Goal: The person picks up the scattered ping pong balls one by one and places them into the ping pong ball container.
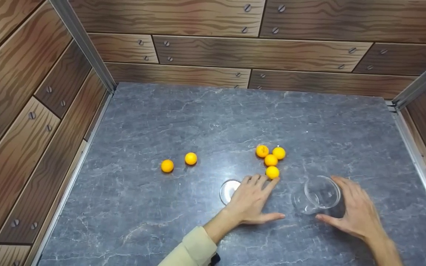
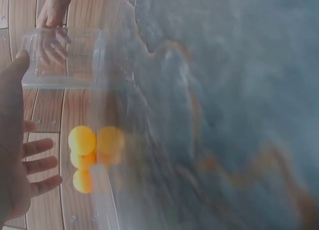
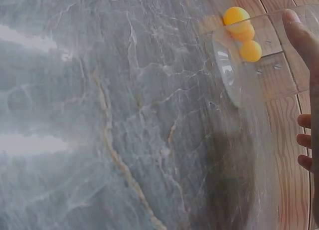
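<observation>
My left hand (image 1: 250, 201) is spread over the table with straight fingers, partly covering a clear round disc (image 1: 227, 193). Its fingertips come near the closest of several orange table tennis balls (image 1: 271, 160), which sit in a cluster; contact cannot be told. On the right is a clear jar (image 1: 304, 201) with its round mouth showing. My right hand (image 1: 357, 210) curves loosely beside the jar, thumb and index fingertip close to its rim. In the left wrist view, the right hand's spread fingers (image 2: 52, 48) show through the jar wall (image 2: 82, 84). Both hands look unclosed.
Two more orange balls, one nearer the middle (image 1: 190, 159) and one farther left (image 1: 167, 166), lie apart from the cluster. Wood-patterned walls (image 1: 205, 51) border the grey marbled tabletop (image 1: 142, 118) at the back and sides.
</observation>
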`<action>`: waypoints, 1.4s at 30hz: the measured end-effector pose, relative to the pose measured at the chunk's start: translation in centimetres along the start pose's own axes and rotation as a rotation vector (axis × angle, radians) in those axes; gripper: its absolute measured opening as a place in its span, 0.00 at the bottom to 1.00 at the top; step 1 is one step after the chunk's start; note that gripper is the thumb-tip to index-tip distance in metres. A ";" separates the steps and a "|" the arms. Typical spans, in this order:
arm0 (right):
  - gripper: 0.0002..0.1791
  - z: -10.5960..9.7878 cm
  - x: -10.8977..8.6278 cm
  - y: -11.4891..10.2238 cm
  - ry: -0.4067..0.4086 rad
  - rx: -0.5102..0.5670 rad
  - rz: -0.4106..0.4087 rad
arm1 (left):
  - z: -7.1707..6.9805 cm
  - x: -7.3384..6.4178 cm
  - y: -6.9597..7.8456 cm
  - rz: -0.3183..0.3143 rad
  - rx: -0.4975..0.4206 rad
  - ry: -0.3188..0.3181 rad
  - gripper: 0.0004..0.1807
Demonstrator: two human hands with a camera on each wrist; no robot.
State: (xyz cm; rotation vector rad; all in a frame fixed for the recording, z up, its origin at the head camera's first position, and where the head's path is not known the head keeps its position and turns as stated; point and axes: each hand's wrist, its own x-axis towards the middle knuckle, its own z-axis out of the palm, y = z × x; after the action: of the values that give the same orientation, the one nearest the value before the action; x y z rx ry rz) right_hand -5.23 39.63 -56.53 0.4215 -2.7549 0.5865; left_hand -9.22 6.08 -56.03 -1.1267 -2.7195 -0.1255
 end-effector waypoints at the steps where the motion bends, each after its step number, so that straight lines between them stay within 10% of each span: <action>1: 0.68 0.1 0.0 0.0 0.003 0.002 -0.001 | 0.0 0.2 0.2 0.005 -0.004 -0.010 0.58; 42: 0.58 0.9 -0.2 -0.3 0.016 0.002 -0.015 | 1.1 5.5 2.3 0.091 0.021 -0.052 0.47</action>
State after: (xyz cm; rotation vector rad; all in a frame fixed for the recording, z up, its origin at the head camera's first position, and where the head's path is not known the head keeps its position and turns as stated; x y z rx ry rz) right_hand -5.19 39.04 -57.29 0.4354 -2.7335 0.5872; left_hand -11.54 11.69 -55.94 -1.2624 -2.7017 -0.0547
